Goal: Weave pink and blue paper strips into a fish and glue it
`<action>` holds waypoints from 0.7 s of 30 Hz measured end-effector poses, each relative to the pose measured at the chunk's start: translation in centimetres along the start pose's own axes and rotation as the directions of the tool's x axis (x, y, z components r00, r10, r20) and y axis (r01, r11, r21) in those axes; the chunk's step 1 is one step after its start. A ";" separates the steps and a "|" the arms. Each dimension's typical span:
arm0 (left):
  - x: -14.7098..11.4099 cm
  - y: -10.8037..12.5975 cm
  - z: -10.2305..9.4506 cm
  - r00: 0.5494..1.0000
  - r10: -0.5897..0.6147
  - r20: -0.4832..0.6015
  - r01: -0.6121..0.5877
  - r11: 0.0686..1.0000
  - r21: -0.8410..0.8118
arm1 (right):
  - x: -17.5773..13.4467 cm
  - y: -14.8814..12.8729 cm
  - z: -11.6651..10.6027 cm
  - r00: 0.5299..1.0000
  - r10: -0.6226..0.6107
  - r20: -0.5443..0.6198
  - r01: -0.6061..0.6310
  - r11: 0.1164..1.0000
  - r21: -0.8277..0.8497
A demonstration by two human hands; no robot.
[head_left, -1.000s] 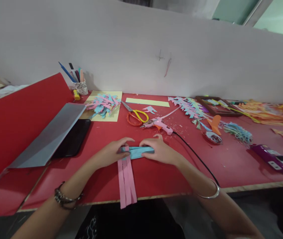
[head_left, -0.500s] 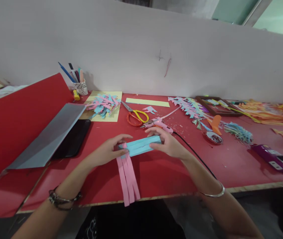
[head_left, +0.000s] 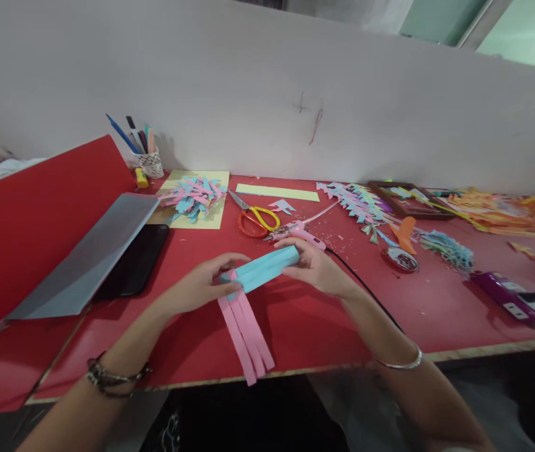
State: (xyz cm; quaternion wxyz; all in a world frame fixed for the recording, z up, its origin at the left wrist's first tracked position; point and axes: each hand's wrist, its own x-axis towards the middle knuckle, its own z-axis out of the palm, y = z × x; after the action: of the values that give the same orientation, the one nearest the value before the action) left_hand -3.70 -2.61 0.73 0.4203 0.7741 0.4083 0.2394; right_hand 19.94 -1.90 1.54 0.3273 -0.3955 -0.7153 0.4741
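Blue paper strips (head_left: 267, 269) lie side by side between my two hands, held above the red table. Pink paper strips (head_left: 247, 333) cross them at the left end and hang down toward the table's front edge. My left hand (head_left: 211, 279) pinches the crossing, thumb in front and fingers behind. At the other end, my right hand (head_left: 312, 267) grips the blue strips between thumb and fingers, and its fingertips are partly hidden behind the paper. Just beyond my right hand lies a pink glue gun (head_left: 302, 233), with yellow-and-red-handled scissors (head_left: 258, 221) to its left.
A pile of pink and blue paper pieces (head_left: 194, 198) rests on a yellow sheet. A black phone-like slab (head_left: 138, 263) and red folder (head_left: 55, 220) lie left. Paper garlands (head_left: 356, 202), a spoon (head_left: 402, 258) and a purple power strip (head_left: 507, 294) are right. The glue gun's cord runs under my right arm.
The right end of the blue strips has tilted up slightly, held at my right fingers. The lower ends of the pink strips have swung to the right.
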 end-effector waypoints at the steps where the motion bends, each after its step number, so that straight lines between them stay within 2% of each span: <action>1: 0.0 0.0 0.0 1.000 -0.001 0.009 0.001 1.000 -0.009 | 0.1 0.1 0.1 1.000 0.002 -0.013 -0.002 1.000 0.011; 9: 0.2 -0.5 0.6 0.994 -0.061 0.092 0.068 0.995 -0.079 | 0.5 0.7 1.6 0.998 0.034 -0.052 -0.028 0.992 0.127; 13: 0.3 -0.5 0.8 0.995 -0.075 0.059 0.081 0.991 -0.107 | 0.6 0.8 2.4 0.995 0.031 -0.095 -0.011 0.980 0.201; 18: 0.4 -0.6 1.0 0.996 -0.065 0.053 0.073 0.982 -0.173 | 0.5 0.3 3.2 0.995 0.081 -0.063 -0.061 0.960 0.274; 21: 0.4 -0.6 1.2 0.996 -0.084 0.040 0.089 0.983 -0.163 | 0.4 0.2 3.5 0.987 0.077 -0.139 -0.040 0.968 0.248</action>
State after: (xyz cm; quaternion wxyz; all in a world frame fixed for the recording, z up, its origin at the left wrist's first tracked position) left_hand -2.90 -2.63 -0.38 0.4995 0.7221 0.4135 0.2411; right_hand 16.87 -2.91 0.25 0.4113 -0.4072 -0.6133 0.5374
